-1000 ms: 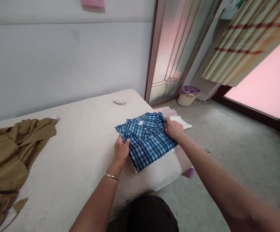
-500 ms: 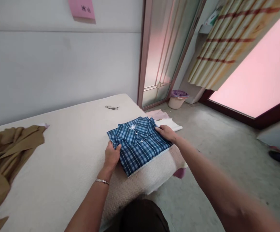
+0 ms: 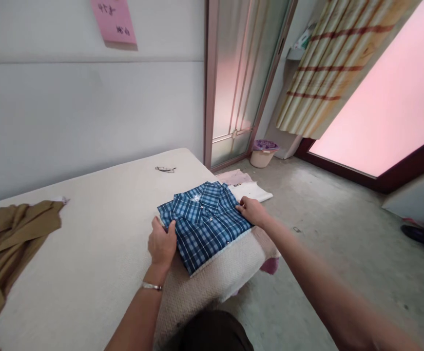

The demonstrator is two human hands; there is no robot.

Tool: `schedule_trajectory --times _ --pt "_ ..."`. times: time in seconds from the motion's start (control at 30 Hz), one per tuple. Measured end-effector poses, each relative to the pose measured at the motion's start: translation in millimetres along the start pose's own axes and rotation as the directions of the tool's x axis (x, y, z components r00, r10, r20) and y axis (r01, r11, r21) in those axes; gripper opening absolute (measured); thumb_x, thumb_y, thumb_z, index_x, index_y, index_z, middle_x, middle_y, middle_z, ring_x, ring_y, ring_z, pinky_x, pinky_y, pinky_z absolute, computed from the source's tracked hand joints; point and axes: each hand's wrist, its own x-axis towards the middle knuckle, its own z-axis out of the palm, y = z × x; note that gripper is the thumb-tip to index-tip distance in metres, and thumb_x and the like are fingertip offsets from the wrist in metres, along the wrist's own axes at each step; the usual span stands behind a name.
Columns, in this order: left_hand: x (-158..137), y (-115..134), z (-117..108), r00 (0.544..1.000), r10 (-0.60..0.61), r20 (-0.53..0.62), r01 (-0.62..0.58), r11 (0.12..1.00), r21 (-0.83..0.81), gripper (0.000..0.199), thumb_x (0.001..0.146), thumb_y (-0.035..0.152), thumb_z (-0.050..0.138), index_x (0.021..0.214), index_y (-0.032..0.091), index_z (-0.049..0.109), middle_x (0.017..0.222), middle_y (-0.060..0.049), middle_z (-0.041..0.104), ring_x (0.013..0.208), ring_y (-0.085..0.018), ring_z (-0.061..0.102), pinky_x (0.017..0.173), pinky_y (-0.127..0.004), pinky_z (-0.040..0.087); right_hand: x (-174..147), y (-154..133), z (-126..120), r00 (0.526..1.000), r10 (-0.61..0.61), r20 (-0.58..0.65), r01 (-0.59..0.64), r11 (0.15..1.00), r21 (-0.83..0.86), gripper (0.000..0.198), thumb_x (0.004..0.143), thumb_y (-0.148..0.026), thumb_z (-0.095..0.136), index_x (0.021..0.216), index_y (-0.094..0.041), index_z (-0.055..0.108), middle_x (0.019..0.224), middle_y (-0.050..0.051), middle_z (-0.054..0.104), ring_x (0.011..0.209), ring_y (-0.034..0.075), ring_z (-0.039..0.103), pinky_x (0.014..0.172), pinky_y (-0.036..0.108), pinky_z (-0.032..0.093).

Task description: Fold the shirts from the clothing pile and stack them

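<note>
A blue plaid shirt [image 3: 212, 234], folded into a rough rectangle with its collar facing up, lies near the corner of a bed. My left hand [image 3: 163, 243] grips its left edge, the thumb toward the cloth and the fingers along the side. At the opposite edge, my right hand [image 3: 253, 211] pinches the fabric between thumb and fingers; some fingertips are hidden. Small buttons run down the shirt's front below the collar.
The bed [image 3: 106, 219] has a cream cover. Brown clothing [image 3: 18, 234] lies crumpled at left, and glasses [image 3: 165, 169] rest beyond the shirt. White cloth [image 3: 252, 191] is at the bed's right edge. A lined bin [image 3: 263, 155] stands on the floor near a glass door [image 3: 234, 87].
The camera view has shifted slightly. My left hand's thumb now sits closer to the shirt's edge, and my right hand's fingers are more curled at the right edge. The shirt stays folded.
</note>
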Motion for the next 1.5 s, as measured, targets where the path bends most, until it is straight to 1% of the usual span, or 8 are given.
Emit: schedule_trajectory --times 0.1,0.2,0.47,0.67,0.83,1.2,1.4,1.5 --pt "-6 14 -4 0.956 0.259 -0.138 -0.243 0.962 0.12 0.069 0.101 0.049 0.042 0.154 0.005 0.037 0.142 -0.027 0.057 0.135 -0.037 0.053 0.111 -0.052 0.042 -7 -24 -1 0.979 -0.112 -0.168 0.09 0.987 -0.134 0.047 0.104 -0.049 0.041 0.128 -0.012 0.06 0.127 0.022 0.065 0.118 0.032 0.058 0.101 0.043 0.042" --pt "-10 24 13 0.886 0.463 -0.033 -0.445 0.867 0.223 0.068 0.101 0.05 0.042 0.153 0.005 0.041 0.159 -0.028 0.039 0.15 -0.04 0.032 0.121 -0.059 0.025 -4 -58 13 0.928 -0.312 -0.205 0.273 0.942 -0.197 0.063 0.105 -0.059 0.03 0.148 -0.018 0.048 0.155 0.017 0.047 0.143 0.031 0.039 0.116 0.045 0.03" --pt "-4 9 60 0.917 0.389 0.092 -0.397 0.858 0.325 0.084 0.097 0.064 0.045 0.157 0.006 0.038 0.163 -0.031 0.029 0.152 -0.045 0.026 0.118 -0.069 0.021 23 -77 80 0.961 -0.241 -0.134 0.218 0.961 -0.168 0.084 0.097 -0.078 0.024 0.166 -0.031 0.018 0.172 0.011 0.017 0.156 0.035 0.018 0.123 0.056 0.016" --pt "-15 25 33 0.903 0.407 0.137 -0.429 0.846 0.316 0.078 0.097 0.06 0.049 0.153 0.006 0.045 0.163 -0.03 0.03 0.152 -0.048 0.024 0.116 -0.076 0.015 20 -74 62 0.976 -0.215 -0.024 0.211 0.97 -0.119 0.083 0.097 -0.078 0.027 0.166 -0.032 0.018 0.172 0.011 0.017 0.156 0.035 0.017 0.123 0.057 0.017" --pt "-60 40 16 0.784 0.574 0.235 -0.618 0.757 0.21 0.066 0.101 0.052 0.044 0.156 0.016 0.043 0.168 -0.019 0.028 0.156 -0.039 0.02 0.122 -0.07 0.009 10 -82 39 0.96 -0.265 -0.091 0.254 0.96 -0.118 0.08 0.097 -0.078 0.026 0.164 -0.035 0.023 0.172 0.01 0.017 0.156 0.036 0.017 0.121 0.061 0.019" --pt "-75 23 43 0.773 0.547 0.321 -0.614 0.773 0.163 0.064 0.099 0.052 0.047 0.157 0.025 0.043 0.168 -0.014 0.028 0.155 -0.04 0.021 0.121 -0.074 0.014 16 -85 83 0.948 -0.304 -0.09 0.283 0.939 -0.195 0.083 0.095 -0.079 0.03 0.165 -0.035 0.022 0.173 0.012 0.008 0.157 0.037 0.013 0.121 0.063 0.016" --pt "-91 17 -1 0.735 0.575 0.361 -0.652 0.745 0.142 0.066 0.098 0.049 0.051 0.158 0.026 0.039 0.167 -0.015 0.031 0.155 -0.04 0.024 0.119 -0.075 0.019 0 -117 36 0.982 -0.177 0.059 0.183 0.977 -0.114 0.076 0.099 -0.071 0.034 0.162 -0.031 0.03 0.171 0.012 0.018 0.155 0.037 0.021 0.119 0.063 0.023" --pt "-104 -20 -59 0.708 0.614 0.35 -0.696 0.689 0.2 0.065 0.094 0.035 0.056 0.157 0.028 0.041 0.168 -0.012 0.03 0.156 -0.038 0.023 0.122 -0.072 0.014 -48 -153 -4 0.95 -0.289 -0.122 0.29 0.957 -0.006 0.063 0.104 -0.054 0.032 0.156 -0.021 0.041 0.156 0.015 0.047 0.143 0.031 0.044 0.115 0.052 0.037"
